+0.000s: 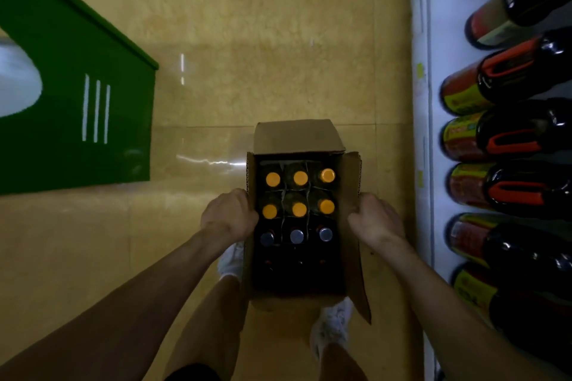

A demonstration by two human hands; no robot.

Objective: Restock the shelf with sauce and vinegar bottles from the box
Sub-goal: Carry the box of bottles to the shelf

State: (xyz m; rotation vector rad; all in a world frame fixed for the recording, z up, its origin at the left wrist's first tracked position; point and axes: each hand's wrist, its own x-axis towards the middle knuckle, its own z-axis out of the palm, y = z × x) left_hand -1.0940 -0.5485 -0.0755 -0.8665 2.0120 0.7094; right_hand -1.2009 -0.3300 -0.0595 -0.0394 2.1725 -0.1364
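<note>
The open box (297, 136) hung between the hands, the left hand (230, 215) curled round its left wall and the right hand (376, 219) gripping its right flap. Orange-capped bottles (300, 178) and silver-capped bottles (296, 236) stood inside. The shelf (424, 133) of dark bottles (523, 133) lay just right, a green stand (77, 71) well left.

Both bare arms are reaching down and forward, forearms angling in toward each other. The left hand (230, 215) is gripping the left wall of the cardboard box (297, 136), fingers curling over its top edge, back of the hand facing up. The right hand (376, 219) is clamping onto the right side flap the same way. Wrists are sitting pretty much straight, hands roughly level with each other.
</note>
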